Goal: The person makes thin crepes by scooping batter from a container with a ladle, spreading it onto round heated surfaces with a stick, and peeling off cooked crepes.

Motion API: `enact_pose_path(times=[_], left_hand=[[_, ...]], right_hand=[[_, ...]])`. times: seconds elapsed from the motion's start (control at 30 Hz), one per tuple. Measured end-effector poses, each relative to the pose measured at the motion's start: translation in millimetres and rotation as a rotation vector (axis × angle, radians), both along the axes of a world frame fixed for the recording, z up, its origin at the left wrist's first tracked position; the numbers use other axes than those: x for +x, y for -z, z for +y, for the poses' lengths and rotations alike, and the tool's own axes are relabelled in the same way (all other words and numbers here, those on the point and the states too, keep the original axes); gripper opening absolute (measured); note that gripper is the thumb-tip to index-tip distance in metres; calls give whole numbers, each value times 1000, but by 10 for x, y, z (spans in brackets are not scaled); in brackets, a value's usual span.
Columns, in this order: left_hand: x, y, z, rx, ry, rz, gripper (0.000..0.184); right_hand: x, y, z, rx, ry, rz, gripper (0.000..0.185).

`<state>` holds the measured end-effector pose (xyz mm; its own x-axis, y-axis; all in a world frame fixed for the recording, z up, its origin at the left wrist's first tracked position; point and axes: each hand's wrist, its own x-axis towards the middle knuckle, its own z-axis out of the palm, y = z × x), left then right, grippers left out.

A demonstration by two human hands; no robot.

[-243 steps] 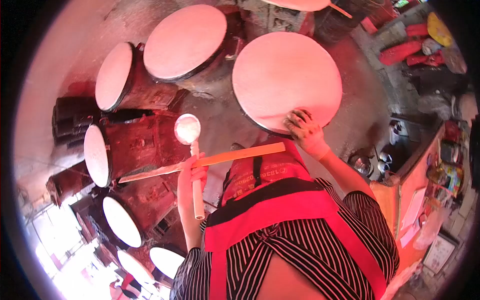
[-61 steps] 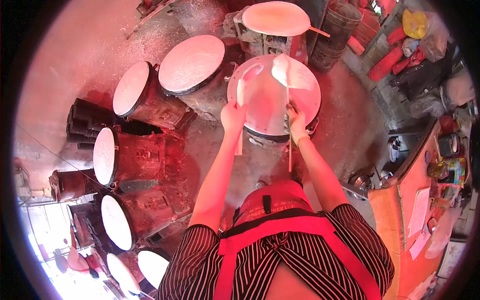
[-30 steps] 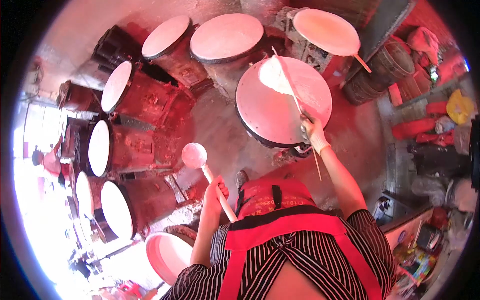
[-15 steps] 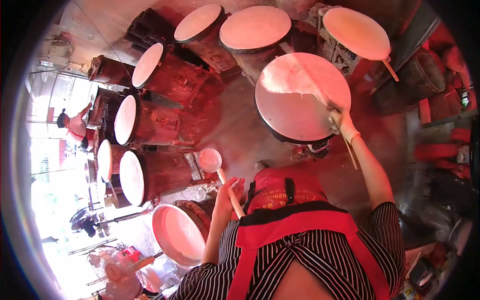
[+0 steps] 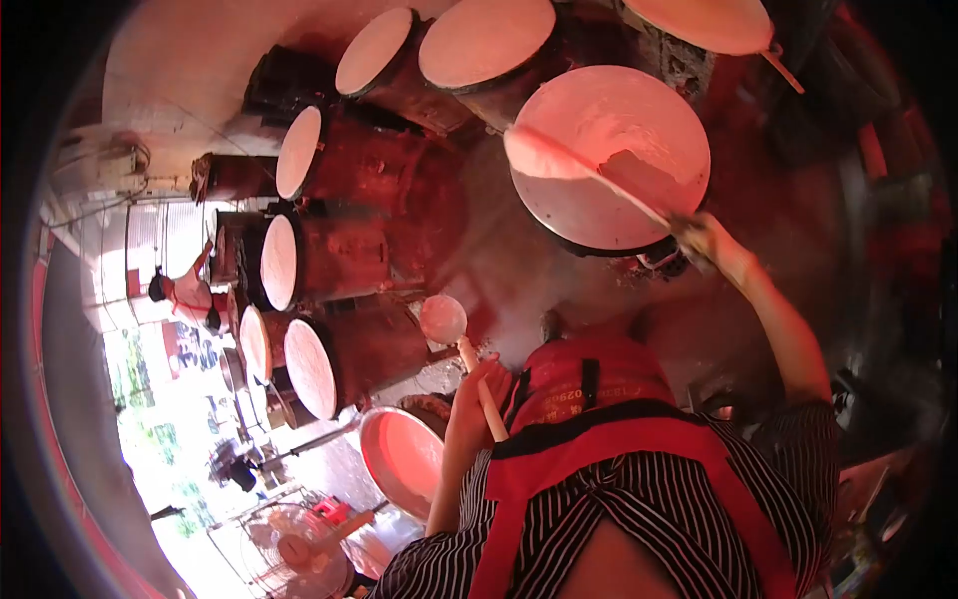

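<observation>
My right hand point(image 5: 711, 248) grips a long, thin spreader point(image 5: 627, 194) that reaches leftward across a large round griddle point(image 5: 584, 222). Pale wet batter point(image 5: 654, 105) covers much of the griddle's upper half, with a darker patch showing near the middle. The spreader's far end looks pale and broad; I cannot tell how much of that is batter. My left hand point(image 5: 473, 399) is closed round the wooden handle of a ladle point(image 5: 443, 319), held low at my left side beside the apron. The ladle's round bowl points away from me.
Several drum-shaped stoves with pale round tops stand in an arc, including one stove top point(image 5: 311, 369) at left. A metal basin point(image 5: 377, 439) of pale liquid stands by my left forearm. A fan point(image 5: 294, 549) is at lower left. Another person point(image 5: 190, 290) stands at far left.
The spreader has swung over the griddle, and the batter has moved from a left-hand patch to cover more of the upper side. The left hand still holds the ladle. The whole view has shifted.
</observation>
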<state>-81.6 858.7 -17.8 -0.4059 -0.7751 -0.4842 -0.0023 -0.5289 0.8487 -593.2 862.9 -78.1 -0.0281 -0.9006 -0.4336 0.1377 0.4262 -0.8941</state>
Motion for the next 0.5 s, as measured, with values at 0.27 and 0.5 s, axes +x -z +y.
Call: enact_pose_path(times=[0.27,0.5], left_hand=[[97,212,-1013,402,-3,-101,35],[1010,762,-1915,423,195,94,33]], right_hand=[[1007,-56,739,43,657,-46,43],[2414,471,1870,-43,522,-79,44]])
